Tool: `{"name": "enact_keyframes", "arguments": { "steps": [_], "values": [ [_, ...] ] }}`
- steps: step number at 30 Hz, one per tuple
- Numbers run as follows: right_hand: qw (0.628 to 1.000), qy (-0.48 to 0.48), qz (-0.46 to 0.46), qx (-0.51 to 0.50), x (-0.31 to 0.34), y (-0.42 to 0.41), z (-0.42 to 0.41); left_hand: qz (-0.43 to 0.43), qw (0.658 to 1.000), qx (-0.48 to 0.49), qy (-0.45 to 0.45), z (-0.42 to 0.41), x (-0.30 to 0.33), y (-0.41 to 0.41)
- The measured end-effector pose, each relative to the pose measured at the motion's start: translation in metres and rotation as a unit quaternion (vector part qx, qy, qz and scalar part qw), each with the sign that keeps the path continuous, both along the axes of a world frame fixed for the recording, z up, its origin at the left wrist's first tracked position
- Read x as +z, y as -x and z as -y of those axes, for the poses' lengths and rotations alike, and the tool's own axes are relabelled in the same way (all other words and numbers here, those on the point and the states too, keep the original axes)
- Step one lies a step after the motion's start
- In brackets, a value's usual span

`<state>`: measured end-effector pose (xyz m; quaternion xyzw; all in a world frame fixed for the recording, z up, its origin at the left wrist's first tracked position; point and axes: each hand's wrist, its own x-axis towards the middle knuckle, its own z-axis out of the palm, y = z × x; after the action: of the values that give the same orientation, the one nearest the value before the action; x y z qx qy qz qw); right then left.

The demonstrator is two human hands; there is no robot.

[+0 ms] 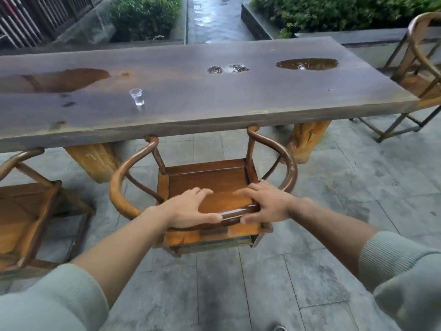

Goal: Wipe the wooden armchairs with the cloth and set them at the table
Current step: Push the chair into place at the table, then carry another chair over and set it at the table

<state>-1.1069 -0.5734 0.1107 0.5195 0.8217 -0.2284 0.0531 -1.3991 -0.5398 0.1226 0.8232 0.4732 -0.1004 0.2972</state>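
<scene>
Your left hand (pixel 191 209) and right hand (pixel 265 204) both rest on the curved top rail of the brown wooden round-backed armchair (pixel 210 180), fingers spread forward over the seat and thumbs hooked under the rail, so each hand grasps it loosely. The armchair faces the long dark wooden slab table (pixel 214 96), its arm tips touching or just under the table's near edge. A small clear glass cup (pixel 137 97) stands on the table. A second wooden armchair (pixel 26 211) sits to your left, a third (pixel 420 75) at the table's far right end.
</scene>
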Motion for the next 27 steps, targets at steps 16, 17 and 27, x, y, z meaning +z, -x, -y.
{"name": "enact_keyframes", "arguments": {
  "steps": [16, 17, 27],
  "values": [
    [0.940, -0.092, -0.089, -0.316, 0.045, -0.494, 0.093, -0.017, 0.962, -0.234, -0.143, -0.028, 0.067, -0.547],
    [0.933, -0.097, -0.087, -0.335, 0.049, -0.530, 0.100, -0.015, 0.958, -0.245, -0.150, -0.028, 0.072, -0.581],
    [0.889, -0.165, -0.036, -0.426, 0.086, -0.858, 0.089, 0.013, 0.919, -0.330, -0.216, -0.102, 0.095, -0.938]
  ]
}}
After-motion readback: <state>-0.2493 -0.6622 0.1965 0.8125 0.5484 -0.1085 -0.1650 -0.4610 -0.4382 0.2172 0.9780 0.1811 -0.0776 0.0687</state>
